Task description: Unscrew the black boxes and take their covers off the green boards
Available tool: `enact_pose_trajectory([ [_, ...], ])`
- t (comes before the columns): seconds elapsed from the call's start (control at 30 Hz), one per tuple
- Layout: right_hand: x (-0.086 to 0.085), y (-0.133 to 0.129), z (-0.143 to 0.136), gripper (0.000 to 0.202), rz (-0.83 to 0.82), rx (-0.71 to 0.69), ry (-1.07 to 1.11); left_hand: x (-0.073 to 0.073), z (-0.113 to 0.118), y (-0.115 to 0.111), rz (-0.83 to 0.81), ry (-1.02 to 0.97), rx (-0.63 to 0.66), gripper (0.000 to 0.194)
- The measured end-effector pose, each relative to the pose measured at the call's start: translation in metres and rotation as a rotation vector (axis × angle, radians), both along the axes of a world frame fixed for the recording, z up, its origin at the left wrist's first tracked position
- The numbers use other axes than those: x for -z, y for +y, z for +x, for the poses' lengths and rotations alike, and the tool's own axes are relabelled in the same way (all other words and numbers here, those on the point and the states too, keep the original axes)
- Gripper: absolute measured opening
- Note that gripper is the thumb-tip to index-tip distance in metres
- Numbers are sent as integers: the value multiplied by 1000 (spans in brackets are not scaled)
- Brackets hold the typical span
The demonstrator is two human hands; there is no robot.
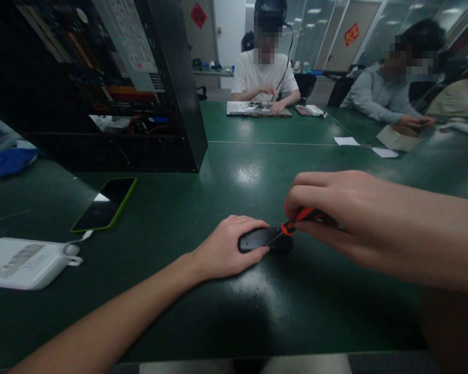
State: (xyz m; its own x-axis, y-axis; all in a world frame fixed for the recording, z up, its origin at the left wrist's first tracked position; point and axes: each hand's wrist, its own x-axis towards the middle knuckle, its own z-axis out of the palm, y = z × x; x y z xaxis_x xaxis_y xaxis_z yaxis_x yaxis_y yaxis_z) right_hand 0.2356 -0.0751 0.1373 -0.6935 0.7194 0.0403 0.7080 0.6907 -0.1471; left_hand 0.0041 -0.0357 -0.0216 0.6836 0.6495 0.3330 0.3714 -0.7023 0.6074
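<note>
A bare right forearm (421,234) reaches in over a glossy dark-green desk (234,192), and the fingers of the right hand (335,202) close around a red-and-black-handled screwdriver (287,227). Its thin metal shaft slants down to a low, rounded black plastic device shaped like a computer mouse (255,239), lying on the desk directly between the worker's hands. From where I stand, I cannot tell whether the tip touches it. The left hand (224,246) pins the device, thumb along the near side and fingers along the far side, its forearm lying toward the desk's near edge.

To the worker's left, a black-screened phone in a lime-green case (105,204) lies near a white, rounded-edged plastic power bank (31,262), a short white cable between them. Behind the phone stands a tall black metal computer case (140,150), its innards exposed. Across the desk, a person in a white T-shirt (263,78) bends over a flat, opened electronic device (257,108); to the right, another in a grey top (378,93) sits near an open cardboard box (398,138).
</note>
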Motion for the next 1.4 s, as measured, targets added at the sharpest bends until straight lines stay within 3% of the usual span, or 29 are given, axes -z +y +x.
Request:
enact_pose_trajectory([
  [0.2, 1, 4, 9, 14, -43, -50, 25, -2, 0, 0, -57, 14, -36, 40],
  [0.37, 6, 1, -9, 14, -43, -112, 98, 1, 0, 2, -56, 17, -24, 47],
  [0.5, 9, -1, -22, 21, -39, -129, 152, 3, 1, 3, -64, -1, -7, 39],
  [0.6, 9, 1, -21, 16, -5, -153, 155, 4, 1, 2, -38, -13, -32, 36],
  [0.67, 9, 4, -19, 8, 22, -136, 140, 5, 1, 2, -26, -10, -27, 37],
  [0.77, 9, 7, -17, 14, 59, -88, 131, 6, 1, 2, -14, -1, -19, 40],
  [0.97, 7, 7, -17, 17, -21, -207, 167, 5, 1, 2, -12, 5, -26, 37],
  [1.03, 7, 8, -14, 11, 15, -130, 143, 2, 1, 1, -14, 9, -20, 37],
  [1.17, 9, 13, -2, 20, 21, -2, 58, -4, -1, 1, 1, 36, 7, 40],
  [1.3, 17, 16, 21, 19, -166, -13, 12, -8, -3, 1, 11, 64, 8, 41],
  [1.4, 35, 19, 50, 24, -293, 1, 123, -9, -3, 1, 19, 70, 19, 43],
])
